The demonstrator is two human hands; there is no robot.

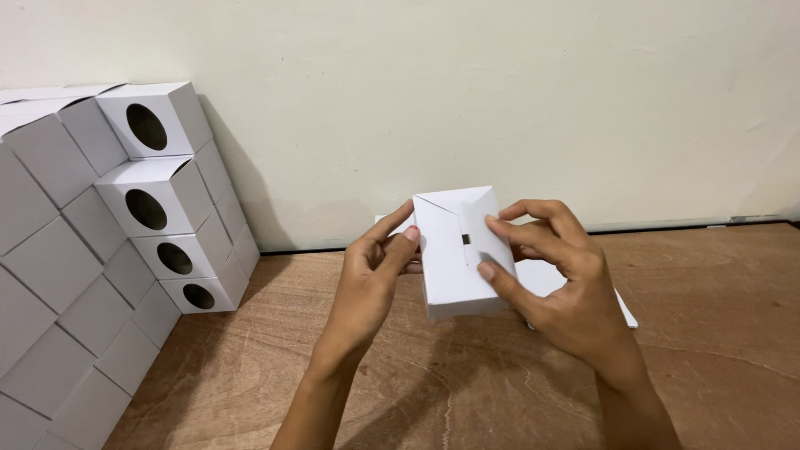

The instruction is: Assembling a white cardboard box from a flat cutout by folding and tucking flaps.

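I see my left hand (373,268) and right hand (557,282) both clamped on a smooth white cardboard box (460,254); matching round-holed boxes (158,208) stacked left on grainy plywood (708,350).

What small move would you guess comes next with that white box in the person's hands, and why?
Probably pressing the last flap flat so its tab locks into the slot. The white box is held up between the left hand and right hand, its folded bottom flaps facing the camera, with a small dark slot open at the middle. The right thumb and forefinger already rest beside that slot.
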